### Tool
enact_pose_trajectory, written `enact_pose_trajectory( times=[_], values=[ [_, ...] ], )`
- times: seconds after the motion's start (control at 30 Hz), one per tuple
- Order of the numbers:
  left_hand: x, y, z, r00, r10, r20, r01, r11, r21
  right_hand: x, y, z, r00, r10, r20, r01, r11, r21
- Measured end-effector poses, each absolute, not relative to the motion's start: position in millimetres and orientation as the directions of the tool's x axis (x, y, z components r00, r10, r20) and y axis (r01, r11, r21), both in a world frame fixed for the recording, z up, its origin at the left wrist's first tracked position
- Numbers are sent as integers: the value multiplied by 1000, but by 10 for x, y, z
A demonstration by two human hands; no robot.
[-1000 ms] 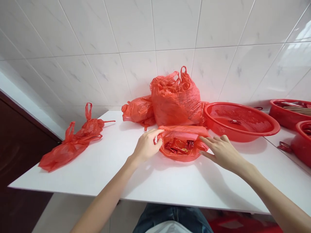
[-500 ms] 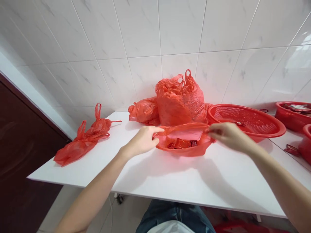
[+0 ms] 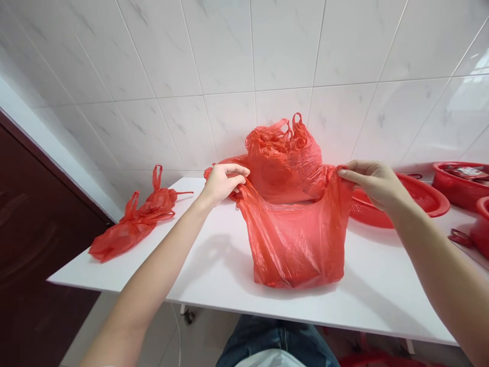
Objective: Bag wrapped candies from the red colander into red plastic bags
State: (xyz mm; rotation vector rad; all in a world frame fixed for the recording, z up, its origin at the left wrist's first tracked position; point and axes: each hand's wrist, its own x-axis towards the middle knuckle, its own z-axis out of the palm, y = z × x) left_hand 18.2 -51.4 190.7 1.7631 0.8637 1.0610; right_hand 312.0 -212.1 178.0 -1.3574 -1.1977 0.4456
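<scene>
A red plastic bag (image 3: 296, 244) is stretched upright between my two hands, its bottom at the white tabletop. My left hand (image 3: 225, 183) pinches its left handle, and my right hand (image 3: 372, 181) pinches the right handle between thumb and fingers. The bag's contents are hidden behind its front side. Right behind it stands a bulging red plastic bag (image 3: 284, 171) stuffed with crumpled red plastic, with another red bag partly hidden at its left.
Two tied red bags (image 3: 133, 219) lie on the left of the white table (image 3: 141, 275). On the right are a red perforated basket (image 3: 424, 196), a red basin (image 3: 458, 186) with small packets, and part of another red container (image 3: 482, 229). A tiled wall rises behind.
Both hands have gone up, pulling the bag's handles upward. The bag now hangs tall with its front facing me; its open mouth and the small red items inside no longer show.
</scene>
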Motion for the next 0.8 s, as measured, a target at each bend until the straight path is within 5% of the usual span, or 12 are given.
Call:
enact_pose_trajectory(
  times=[0.37,0.53,0.8],
  values=[
    [356,-782,2198,242,727,643,-227,-602,766,2862,-2073,1974,469,697,542,374,399,-837],
    [512,-952,2223,479,671,565,-157,-568,808,2678,-2022,1991,321,756,571,445,411,-795],
    [859,-1072,2240,689,467,554,-99,-697,710,2432,-1838,2061,184,792,582,381,489,-785]
  ],
)
